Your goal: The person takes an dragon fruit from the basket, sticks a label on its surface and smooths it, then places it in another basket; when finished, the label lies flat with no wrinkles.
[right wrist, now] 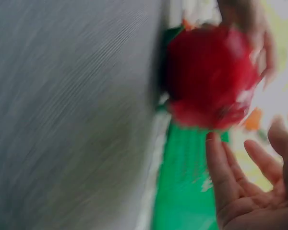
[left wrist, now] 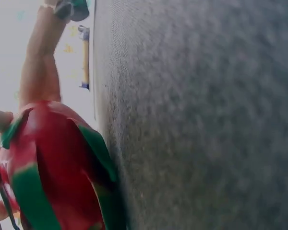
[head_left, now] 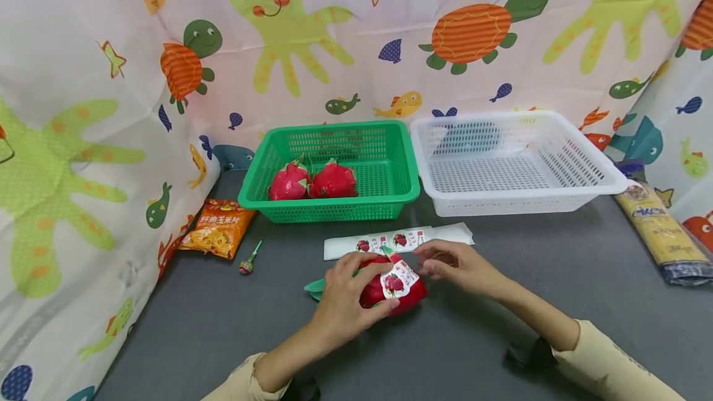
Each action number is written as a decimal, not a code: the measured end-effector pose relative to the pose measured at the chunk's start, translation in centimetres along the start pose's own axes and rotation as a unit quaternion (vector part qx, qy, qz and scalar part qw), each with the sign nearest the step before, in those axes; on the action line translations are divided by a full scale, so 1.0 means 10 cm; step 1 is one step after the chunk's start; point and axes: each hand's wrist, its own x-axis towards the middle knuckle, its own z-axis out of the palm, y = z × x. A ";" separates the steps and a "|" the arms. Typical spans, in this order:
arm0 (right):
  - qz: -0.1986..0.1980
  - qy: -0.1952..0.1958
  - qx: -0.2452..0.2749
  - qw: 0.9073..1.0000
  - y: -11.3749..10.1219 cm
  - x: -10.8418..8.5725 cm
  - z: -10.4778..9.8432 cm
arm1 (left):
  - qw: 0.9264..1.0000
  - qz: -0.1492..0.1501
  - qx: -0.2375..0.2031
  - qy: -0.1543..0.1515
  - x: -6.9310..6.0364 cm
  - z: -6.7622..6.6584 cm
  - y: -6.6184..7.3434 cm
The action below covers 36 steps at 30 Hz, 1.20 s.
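Observation:
A red dragon fruit (head_left: 409, 302) with green leaf tips lies on the grey table, a white label (head_left: 398, 280) with a fruit picture on its upper side. My left hand (head_left: 351, 296) grips it from the left, fingers over the top and thumb at the near side. Just right of the fruit is my right hand (head_left: 459, 266), fingers loosely bent and holding nothing. The right wrist view shows the right hand (right wrist: 252, 187) below the blurred fruit (right wrist: 209, 76), palm turned up. In the left wrist view the fruit (left wrist: 62, 158) fills the lower left.
Behind the hands lies a strip of labels (head_left: 345, 246). A green basket (head_left: 334, 210) holds two dragon fruits (head_left: 333, 181); a white basket (head_left: 501, 200) stands beside it. An orange snack bag (head_left: 218, 228) and a lollipop (head_left: 249, 260) are at left, a yellow noodle pack (head_left: 663, 228) at right.

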 end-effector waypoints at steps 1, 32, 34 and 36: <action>-0.028 0.008 -0.040 0.999 -0.05 -0.02 0.02 | 1.000 -0.005 -0.004 -0.008 0.00 -0.01 -0.01; -0.183 0.016 -0.368 0.912 -0.21 0.05 0.27 | 0.992 -0.073 -0.095 -0.027 0.08 -0.08 -0.10; -0.159 0.030 -0.342 0.926 -0.21 0.05 0.26 | 0.991 -0.079 -0.100 -0.028 0.08 -0.08 -0.10; -0.144 0.046 -0.328 0.932 -0.21 0.03 0.25 | 0.991 -0.083 -0.101 -0.030 0.08 -0.08 -0.10</action>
